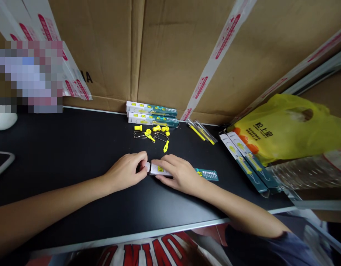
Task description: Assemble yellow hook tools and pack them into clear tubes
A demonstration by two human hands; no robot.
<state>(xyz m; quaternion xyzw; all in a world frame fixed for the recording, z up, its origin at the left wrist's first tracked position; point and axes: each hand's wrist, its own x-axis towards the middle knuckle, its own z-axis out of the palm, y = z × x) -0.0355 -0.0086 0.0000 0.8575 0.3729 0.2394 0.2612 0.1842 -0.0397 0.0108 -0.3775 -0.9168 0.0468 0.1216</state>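
A long narrow white and teal box [206, 174] lies flat on the black table [76, 155]. My right hand [178, 173] lies over its middle, fingers curled round it. My left hand [128, 170] is closed at the box's white left end, fingertips pinched on the end flap. Beyond the hands lie several small yellow plastic parts and wire clips [154, 133]. Two more boxes of the same kind [152, 114] are stacked against the cardboard wall.
Large taped cardboard cartons [170, 51] wall off the back. A yellow plastic bag [289, 125] sits at right, with two open teal boxes [248, 162] beside it and clear sleeves holding yellow pieces [202, 131]. A white object [4, 120] rests at far left.
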